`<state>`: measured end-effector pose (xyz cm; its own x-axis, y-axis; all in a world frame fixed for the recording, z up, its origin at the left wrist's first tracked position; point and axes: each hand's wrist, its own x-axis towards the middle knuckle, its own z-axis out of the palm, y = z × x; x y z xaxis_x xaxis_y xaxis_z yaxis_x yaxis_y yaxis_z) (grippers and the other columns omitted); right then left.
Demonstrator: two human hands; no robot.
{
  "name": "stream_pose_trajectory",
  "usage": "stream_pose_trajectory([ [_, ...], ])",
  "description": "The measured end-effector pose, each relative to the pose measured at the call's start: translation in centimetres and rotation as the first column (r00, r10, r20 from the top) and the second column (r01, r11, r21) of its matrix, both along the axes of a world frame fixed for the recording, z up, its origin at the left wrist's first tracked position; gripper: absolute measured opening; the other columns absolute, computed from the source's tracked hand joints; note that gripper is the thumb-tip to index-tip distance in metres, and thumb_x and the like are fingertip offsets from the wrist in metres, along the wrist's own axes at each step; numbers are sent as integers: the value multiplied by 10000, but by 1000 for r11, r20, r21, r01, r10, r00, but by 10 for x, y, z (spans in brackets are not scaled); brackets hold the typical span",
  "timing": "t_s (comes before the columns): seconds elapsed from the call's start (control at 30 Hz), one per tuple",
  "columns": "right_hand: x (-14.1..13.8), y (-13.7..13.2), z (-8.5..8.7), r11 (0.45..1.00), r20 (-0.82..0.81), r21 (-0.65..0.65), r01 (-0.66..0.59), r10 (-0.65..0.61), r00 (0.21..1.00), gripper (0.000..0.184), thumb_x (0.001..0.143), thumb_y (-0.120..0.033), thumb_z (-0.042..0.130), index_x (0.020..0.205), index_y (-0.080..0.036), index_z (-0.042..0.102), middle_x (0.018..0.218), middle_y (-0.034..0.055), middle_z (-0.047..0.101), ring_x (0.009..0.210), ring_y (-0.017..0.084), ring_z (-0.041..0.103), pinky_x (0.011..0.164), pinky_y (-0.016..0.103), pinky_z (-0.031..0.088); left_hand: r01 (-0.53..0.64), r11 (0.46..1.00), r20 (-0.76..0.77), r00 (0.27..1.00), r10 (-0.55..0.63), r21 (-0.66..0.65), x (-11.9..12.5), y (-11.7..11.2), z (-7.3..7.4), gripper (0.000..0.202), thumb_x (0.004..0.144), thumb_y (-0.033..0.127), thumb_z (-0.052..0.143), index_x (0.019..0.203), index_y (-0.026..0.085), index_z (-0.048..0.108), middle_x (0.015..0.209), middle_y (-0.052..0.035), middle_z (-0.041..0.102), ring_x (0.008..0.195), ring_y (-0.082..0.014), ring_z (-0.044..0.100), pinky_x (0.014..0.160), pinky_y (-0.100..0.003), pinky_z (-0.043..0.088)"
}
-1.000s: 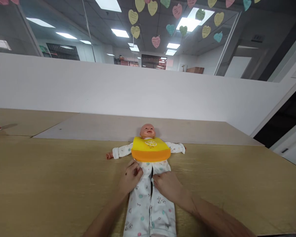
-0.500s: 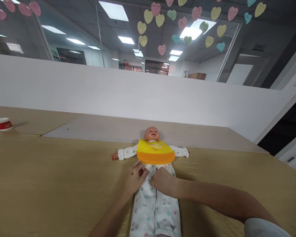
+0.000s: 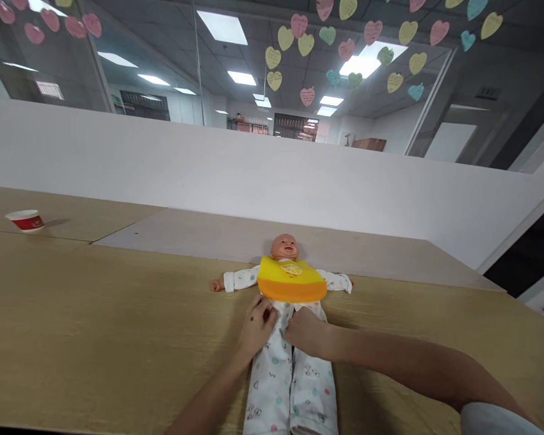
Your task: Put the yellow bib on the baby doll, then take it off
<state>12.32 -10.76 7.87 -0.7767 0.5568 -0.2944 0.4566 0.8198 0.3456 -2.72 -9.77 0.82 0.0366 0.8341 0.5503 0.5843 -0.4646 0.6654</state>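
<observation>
A baby doll (image 3: 284,246) lies on its back with its arms spread. It wears a white printed outfit (image 3: 272,380) and a yellow bib (image 3: 292,275) with an orange lower pocket. Just below the bib, my left hand (image 3: 258,326) is closed at the outfit's left edge, fingers curled in a pinch on the cloth. Opposite it, my right hand (image 3: 306,332) forms a fist over the front opening of the outfit, gripping the fabric there. Its fingertips are hidden behind the back of the hand. A dark gap runs down between the two legs of the outfit.
A wooden table (image 3: 118,338) carries the doll, with a grey panel (image 3: 199,232) along its back. To the far left stands a red and white paper cup (image 3: 28,222). Behind rises a white wall (image 3: 254,175) below glass dotted with heart-shaped notes (image 3: 307,96).
The view has shifted slightly, so everything sits a little further right. Both hands stay at the outfit below the bib, with hardly any movement.
</observation>
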Motion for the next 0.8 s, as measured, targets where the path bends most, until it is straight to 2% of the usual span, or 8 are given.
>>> stream_pose_trajectory([
  [0.1, 2, -2, -7, 998, 72, -19, -53, 54, 996, 136, 818, -75, 600, 824, -147, 716, 796, 75, 726, 730, 239, 698, 575, 330, 502, 4, 1000, 17, 1000, -4, 7, 1, 0, 0, 170, 802, 190, 422, 633, 210, 427, 705, -21, 506, 699, -162, 523, 663, -286, 425],
  [0.27, 9, -2, -30, 976, -29, 48, -214, 216, 976, 139, 827, -81, 569, 812, -130, 699, 752, 85, 708, 636, 219, 667, 482, 307, 435, 5, 1000, 14, 1000, -5, 0, 4, -1, 2, 161, 804, 197, 416, 645, 211, 433, 709, -19, 505, 686, -160, 518, 655, -287, 419],
  [0.37, 13, 1, -37, 962, -91, 107, -251, 261, 961, 145, 846, -100, 534, 830, -111, 677, 741, 107, 694, 631, 215, 645, 482, 304, 412, -3, 1000, 12, 1000, 3, 2, 5, -1, 2, 158, 803, 197, 408, 649, 213, 434, 707, -19, 501, 690, -161, 518, 658, -289, 419],
  [0.47, 19, 4, -32, 974, -132, 96, -207, 218, 967, 147, 867, -125, 518, 866, -114, 664, 794, 91, 689, 721, 209, 645, 547, 300, 431, 0, 1000, 6, 1000, 0, 12, 5, -1, 2, 161, 802, 197, 406, 643, 215, 426, 701, -16, 496, 686, -159, 515, 659, -288, 422],
  [0.6, 33, 0, -14, 980, -209, -37, -195, 183, 961, 148, 881, -166, 507, 871, -137, 652, 862, 51, 683, 819, 174, 621, 681, 288, 449, 13, 1000, -1, 1000, -13, 15, 3, -2, 3, 167, 814, 206, 404, 651, 213, 439, 710, -17, 514, 698, -158, 524, 667, -291, 434],
  [0.67, 46, -6, -7, 991, -294, -54, -125, 104, 950, 171, 900, -188, 477, 878, -160, 645, 878, 40, 674, 831, 160, 609, 713, 279, 446, 15, 1000, -5, 1000, -15, 15, 2, -2, 5, 173, 821, 212, 408, 651, 211, 443, 710, -17, 519, 703, -159, 531, 667, -292, 438],
  [0.73, 60, -11, -5, 999, -380, -11, 47, -48, 924, 181, 908, -214, 467, 904, -170, 642, 906, 52, 663, 853, 169, 604, 726, 287, 450, 16, 1000, -10, 1000, -16, 11, 2, -3, 7, 177, 820, 214, 421, 643, 209, 438, 700, -12, 514, 684, -153, 530, 649, -284, 436],
  [0.8, 72, -16, -7, 973, -448, 32, 229, -191, 873, 185, 896, -258, 503, 988, -168, 636, 991, 79, 651, 911, 198, 604, 744, 312, 465, 31, 999, -29, 999, -30, 11, 2, -5, 9, 173, 811, 207, 441, 638, 206, 433, 694, -5, 506, 653, -140, 521, 621, -269, 430],
])
